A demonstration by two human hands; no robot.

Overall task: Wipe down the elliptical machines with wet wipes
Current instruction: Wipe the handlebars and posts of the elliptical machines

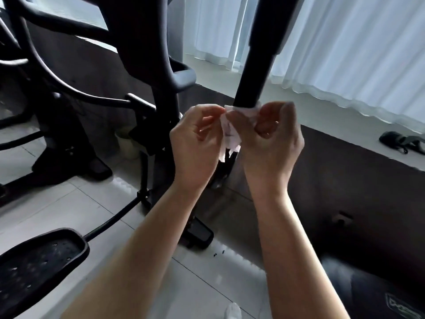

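Open tiled floor (69, 203) lies to my left around the pedal (39, 261); a dark mat (345, 180) runs to the right, curtains (345, 54) beyond; my left hand (195, 143) and right hand (273, 143) face each other just below the black post (255, 65); both pinch the wipe (230, 130), stretched between curled fingertips, touching the post's lower end.

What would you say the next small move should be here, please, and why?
Probably wrap the wet wipe around the black upright bar and slide it along. The left hand and right hand each pinch an edge of the wipe, held right in front of the bar, partly crumpled, so it seems not yet spread on the surface.
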